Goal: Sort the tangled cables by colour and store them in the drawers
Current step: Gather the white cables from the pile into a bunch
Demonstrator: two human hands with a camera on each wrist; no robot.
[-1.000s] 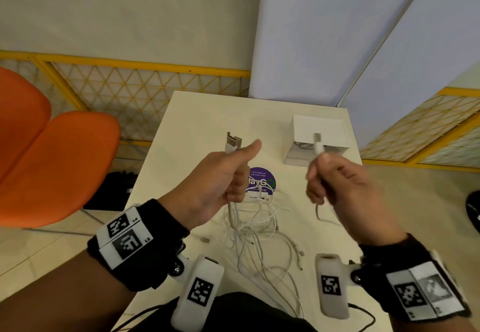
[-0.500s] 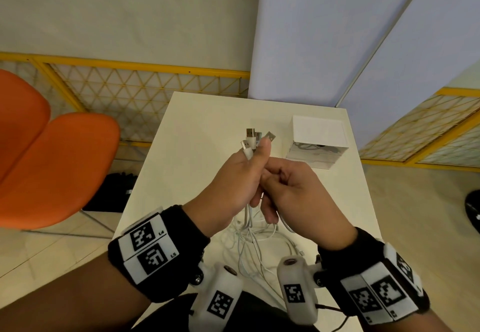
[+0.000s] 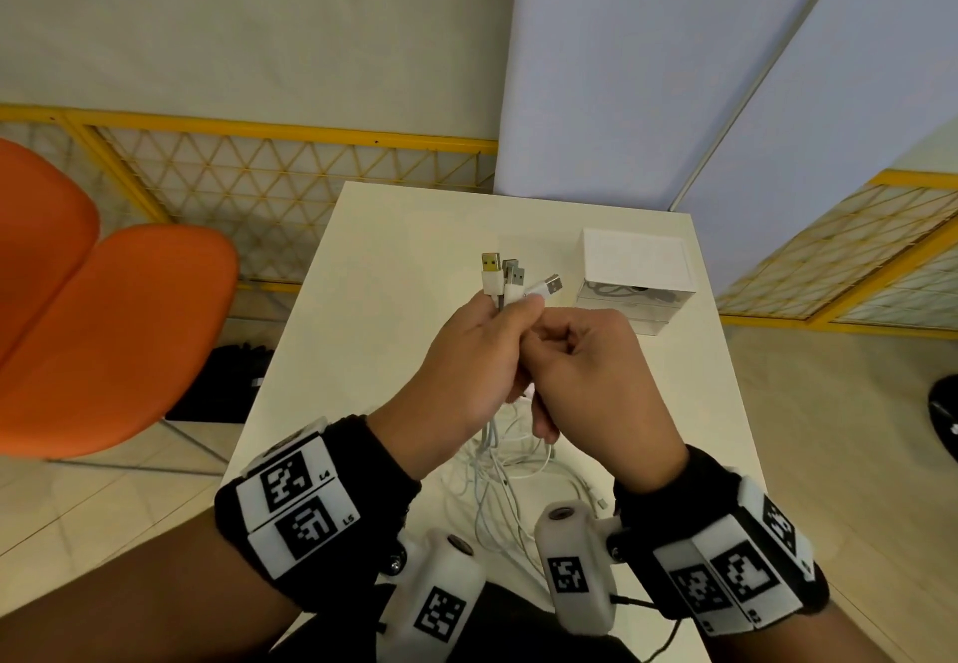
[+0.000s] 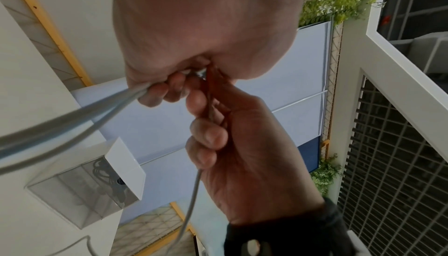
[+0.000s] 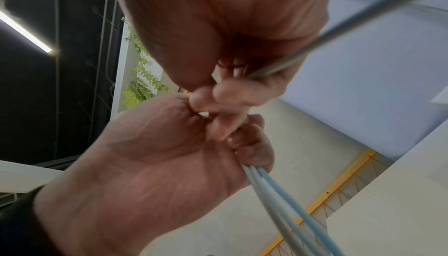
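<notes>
My left hand [image 3: 487, 341] grips a bunch of white cables [image 3: 492, 434] above the table. Their USB plugs [image 3: 505, 276] stick up past my thumb. My right hand [image 3: 570, 356] is curled and pressed against the left. In the left wrist view a thin white cable [image 4: 194, 189] runs down out of the right hand [image 4: 242, 145]. The loose ends hang into a white tangle [image 3: 513, 486] on the table. The small white drawer box [image 3: 635, 273] stands at the back right, with dark cables behind its clear front [image 4: 82, 183].
The white table [image 3: 404, 258] is narrow, with floor on both sides. An orange chair [image 3: 103, 330] stands to the left and a black bag [image 3: 217, 387] lies under it. Yellow mesh fencing [image 3: 290, 175] and blue panels [image 3: 648, 66] stand behind.
A second ago my hands were apart, each holding a plug end. The right hand came across to the left, and the plugs now stand together in the left hand.
</notes>
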